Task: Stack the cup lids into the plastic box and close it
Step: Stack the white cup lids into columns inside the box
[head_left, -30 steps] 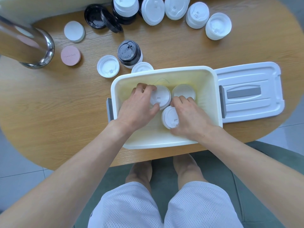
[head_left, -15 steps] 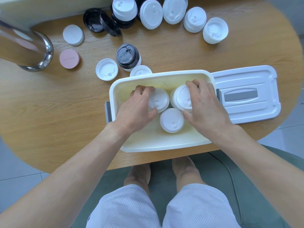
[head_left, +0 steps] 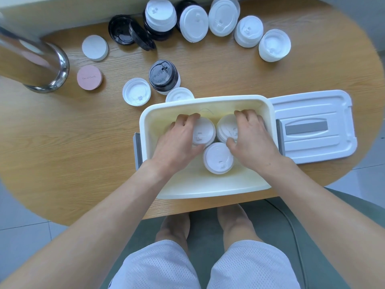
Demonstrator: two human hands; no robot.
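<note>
Now right hand [head_left: 253, 140] found shifted from near lid stack [head_left: 218, 158] to far-right stack [head_left: 226, 128] — fingers curled round it. Left hand [head_left: 179, 142] unmoved, gripping far-left stack [head_left: 203, 132]. All three stacks inside plastic box [head_left: 206, 185]; box lid [head_left: 312, 126] lies beside, off — loose lids [head_left: 136, 91] outstanding on table [head_left: 62, 132].

Both hands [head_left: 210, 140] grip lid stacks [head_left: 205, 132] inside box [head_left: 208, 187].
</note>
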